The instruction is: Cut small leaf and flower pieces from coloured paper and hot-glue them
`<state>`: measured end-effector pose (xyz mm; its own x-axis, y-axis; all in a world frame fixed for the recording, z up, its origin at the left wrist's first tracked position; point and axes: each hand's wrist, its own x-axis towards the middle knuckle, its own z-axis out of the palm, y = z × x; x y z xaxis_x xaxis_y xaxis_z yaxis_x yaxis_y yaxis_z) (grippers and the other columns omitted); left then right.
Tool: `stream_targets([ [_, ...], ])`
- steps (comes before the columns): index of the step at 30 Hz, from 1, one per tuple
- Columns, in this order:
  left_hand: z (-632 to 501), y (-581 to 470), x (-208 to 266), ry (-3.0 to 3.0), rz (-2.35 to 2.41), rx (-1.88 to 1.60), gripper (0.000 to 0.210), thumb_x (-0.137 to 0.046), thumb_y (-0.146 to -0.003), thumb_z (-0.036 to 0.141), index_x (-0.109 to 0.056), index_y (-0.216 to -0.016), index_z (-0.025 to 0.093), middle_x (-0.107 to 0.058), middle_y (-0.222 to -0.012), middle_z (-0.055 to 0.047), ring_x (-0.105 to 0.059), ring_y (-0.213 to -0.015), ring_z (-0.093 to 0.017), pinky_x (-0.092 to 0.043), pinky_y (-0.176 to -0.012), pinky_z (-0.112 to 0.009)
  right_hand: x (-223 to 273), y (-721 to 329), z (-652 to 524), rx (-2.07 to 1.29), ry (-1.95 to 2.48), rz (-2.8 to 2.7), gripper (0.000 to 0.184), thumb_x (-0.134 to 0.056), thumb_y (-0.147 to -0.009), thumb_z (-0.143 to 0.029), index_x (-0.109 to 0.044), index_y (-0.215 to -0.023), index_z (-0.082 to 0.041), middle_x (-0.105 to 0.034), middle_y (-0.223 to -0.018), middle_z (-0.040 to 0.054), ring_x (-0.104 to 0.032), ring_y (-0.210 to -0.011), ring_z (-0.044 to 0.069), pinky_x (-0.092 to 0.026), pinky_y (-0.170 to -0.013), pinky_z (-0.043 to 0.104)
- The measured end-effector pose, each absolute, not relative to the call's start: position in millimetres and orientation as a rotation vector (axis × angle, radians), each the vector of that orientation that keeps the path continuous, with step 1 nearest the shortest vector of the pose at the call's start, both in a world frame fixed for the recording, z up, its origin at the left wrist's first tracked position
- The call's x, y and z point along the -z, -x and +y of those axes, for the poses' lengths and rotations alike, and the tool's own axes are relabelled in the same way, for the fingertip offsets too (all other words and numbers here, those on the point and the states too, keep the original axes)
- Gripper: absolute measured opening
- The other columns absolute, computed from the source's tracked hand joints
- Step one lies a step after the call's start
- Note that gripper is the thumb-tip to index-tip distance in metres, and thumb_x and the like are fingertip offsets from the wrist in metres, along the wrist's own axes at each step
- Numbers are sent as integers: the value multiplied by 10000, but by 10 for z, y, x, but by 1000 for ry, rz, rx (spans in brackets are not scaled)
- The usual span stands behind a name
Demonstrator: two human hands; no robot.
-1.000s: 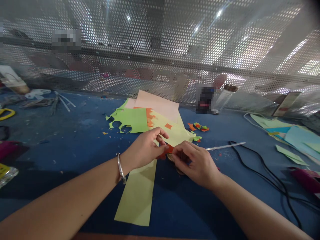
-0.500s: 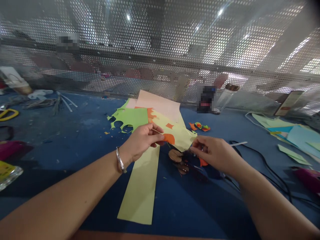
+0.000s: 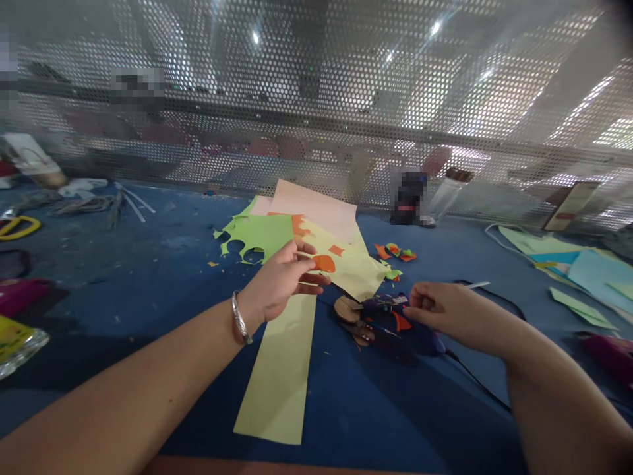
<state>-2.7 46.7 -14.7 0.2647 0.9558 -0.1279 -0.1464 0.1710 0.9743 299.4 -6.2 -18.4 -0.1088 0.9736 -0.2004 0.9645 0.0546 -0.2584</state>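
My left hand (image 3: 281,280) pinches a small rounded orange paper piece (image 3: 325,264) between thumb and forefinger, its other fingers loosely spread. Beneath it lie a pale yellow sheet (image 3: 359,270) and a long pale yellow strip (image 3: 279,369). To the right, my right hand (image 3: 448,310) has its fingers curled together; whatever they hold, if anything, is hidden. Its fingertips are beside a dark corded tool (image 3: 430,342), partly in shadow. Close by are a round wooden slice (image 3: 346,309) and an orange scrap (image 3: 402,322).
Green paper with cut-out holes (image 3: 262,231) and a pink sheet (image 3: 314,204) lie behind. Orange and green scraps (image 3: 395,252) sit farther right, with coloured papers (image 3: 593,270) beyond. Yellow-handled scissors (image 3: 20,227) rest at left. A perforated metal screen (image 3: 316,99) closes the back.
My right hand has moved right and toward me, away from the yellow sheet, uncovering the dark tool and scraps. The orange piece in my left hand has shifted slightly left and up.
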Motion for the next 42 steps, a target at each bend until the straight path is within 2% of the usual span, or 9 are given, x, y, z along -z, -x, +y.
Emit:
stream_targets([
  [6, 462, 31, 106, -1065, 982, -999, 130, -567, -923, 120, -518, -1009, 204, -638, -893, -19, -753, -721, -183, -583, -747, -340, 293, -3123, -51, -669, 2048, -2366, 316, -602, -884, -516, -556, -783, -220, -636, -703, -4, -547, -620, 161, -346, -569, 293],
  [12, 454, 26, 90, -1058, 964, -1005, 119, -538, -925, 120, -498, -996, 207, -659, -868, -14, -756, -750, -179, -578, -807, -349, 316, -3123, -23, -722, 1982, -2290, 136, -636, -787, -294, -538, -748, -209, -568, -623, -40, -501, -560, 124, -341, -516, 257],
  [15, 463, 28, 118, -1073, 923, -1014, 143, -560, -917, 137, -489, -1013, 217, -666, -869, -17, -763, -790, -192, -574, -823, -355, 238, -3078, -32, -920, 1941, -2085, 120, -622, -796, -287, -540, -758, -208, -560, -588, -46, -534, -514, 122, -382, -480, 242],
  [19, 494, 38, 136, -1101, 932, -1060, 185, -620, -892, 154, -489, -1004, 220, -683, -912, -25, -756, -789, -180, -566, -813, -345, 146, -3057, -26, -1225, 1846, -1757, 191, -677, -794, -328, -527, -801, -210, -591, -567, -45, -600, -468, 141, -458, -451, 247],
  [25, 540, 55, 108, -1077, 982, -1122, 171, -621, -893, 165, -492, -993, 215, -669, -868, 6, -725, -697, -147, -532, -733, -303, 55, -3059, -23, -1179, 1526, -1409, 259, -739, -774, -356, -564, -889, -204, -610, -650, -30, -573, -477, 117, -455, -457, 241],
  [31, 545, 56, 139, -1113, 976, -1077, 169, -638, -885, 193, -510, -995, 205, -671, -859, 8, -671, -651, -112, -475, -664, -261, -40, -3044, -83, -1106, 1392, -1248, 201, -699, -804, -343, -538, -823, -223, -573, -671, -8, -539, -529, 128, -416, -471, 264],
  [36, 544, 70, 177, -1197, 950, -998, 202, -704, -854, 233, -545, -969, 188, -670, -889, -12, -650, -711, -110, -476, -697, -264, -93, -3041, -129, -1171, 1121, -1044, 214, -731, -766, -333, -549, -772, -221, -465, -694, -11, -435, -542, 115, -369, -479, 276],
  [40, 519, 75, 172, -1235, 954, -929, 272, -741, -811, 208, -571, -1022, 192, -654, -920, -9, -647, -755, -111, -472, -699, -259, -154, -2974, -177, -1149, 951, -980, 218, -675, -815, -416, -636, -921, -229, -337, -708, -31, -290, -539, 116, -302, -468, 282],
  [42, 501, 68, 163, -1247, 949, -907, 299, -756, -788, 195, -578, -1028, 193, -653, -940, -13, -643, -776, -116, -476, -703, -262, -184, -2926, -197, -1123, 913, -986, 210, -667, -815, -415, -627, -918, -236, -280, -720, -40, -230, -543, 123, -271, -461, 286],
])
